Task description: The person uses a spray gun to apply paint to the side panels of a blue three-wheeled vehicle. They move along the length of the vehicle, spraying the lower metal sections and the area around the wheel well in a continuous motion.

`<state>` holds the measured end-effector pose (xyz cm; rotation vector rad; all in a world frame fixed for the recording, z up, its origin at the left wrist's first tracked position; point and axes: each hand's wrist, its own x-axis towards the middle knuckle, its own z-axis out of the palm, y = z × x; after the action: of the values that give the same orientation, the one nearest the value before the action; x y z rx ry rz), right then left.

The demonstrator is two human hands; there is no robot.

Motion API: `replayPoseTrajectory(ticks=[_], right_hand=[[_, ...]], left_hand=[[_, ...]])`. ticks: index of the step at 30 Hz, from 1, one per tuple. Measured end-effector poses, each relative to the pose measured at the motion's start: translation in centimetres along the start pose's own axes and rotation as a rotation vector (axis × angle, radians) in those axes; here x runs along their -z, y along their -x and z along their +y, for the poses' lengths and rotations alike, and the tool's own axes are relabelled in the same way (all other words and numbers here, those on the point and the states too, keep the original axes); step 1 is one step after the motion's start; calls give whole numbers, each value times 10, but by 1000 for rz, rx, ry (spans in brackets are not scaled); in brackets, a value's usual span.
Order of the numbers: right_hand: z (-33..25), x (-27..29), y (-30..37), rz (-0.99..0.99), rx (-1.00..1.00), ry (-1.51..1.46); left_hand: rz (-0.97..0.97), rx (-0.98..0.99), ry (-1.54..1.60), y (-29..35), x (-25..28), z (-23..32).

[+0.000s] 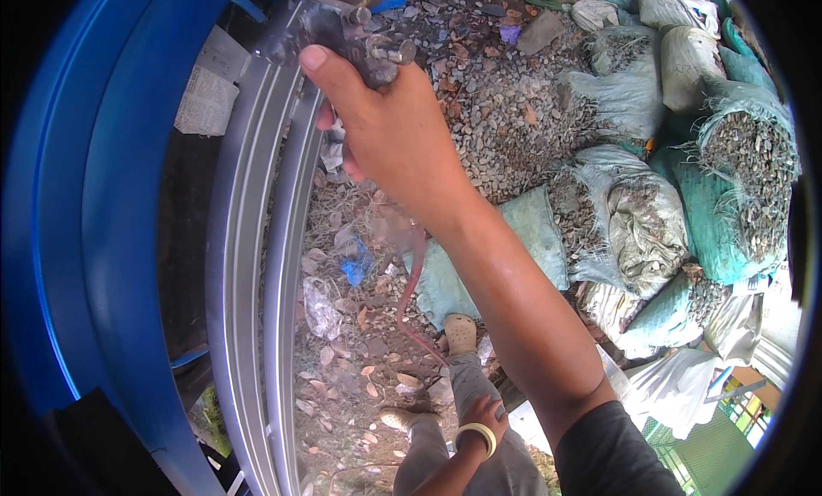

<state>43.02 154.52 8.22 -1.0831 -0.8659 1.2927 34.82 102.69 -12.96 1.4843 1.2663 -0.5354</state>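
Grey metal rails (229, 265), two of 'em, at 9 o'clock. Right hand (394, 132)'s wrapped round one spray gun (327, 35) near 12. Left hand (484, 419), 5 o'clock: can't tell its grip. One printed sheet (205, 100) at 10, unreadable.

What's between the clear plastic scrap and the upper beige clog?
In the head view, a reddish hose and dry leaves show between the clear plastic scrap and the upper beige clog.

I'm looking remotely into an outdoor work yard: gravel (522, 128) at one o'clock, dry leaves (409, 380) littering the ground at six, sacks (646, 226) of rubble at three, metal rails (247, 282) at nine.
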Motion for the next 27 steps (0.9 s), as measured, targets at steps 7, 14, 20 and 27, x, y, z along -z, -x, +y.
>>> replayPoseTrajectory(ticks=[7,14,20,27], right_hand=[[-18,5,5,-108,-35,-7],[-12,4,15,-5,0,354],[-14,-15,31,70,92,364],[-17,-40,69,4,-46,410]], left_hand=[[-67,34,2,-3,2,5],[-8,37,59,4,3,1],[66,-6,68,15,-13,-8],[140,-56,299,36,-64,-56]])
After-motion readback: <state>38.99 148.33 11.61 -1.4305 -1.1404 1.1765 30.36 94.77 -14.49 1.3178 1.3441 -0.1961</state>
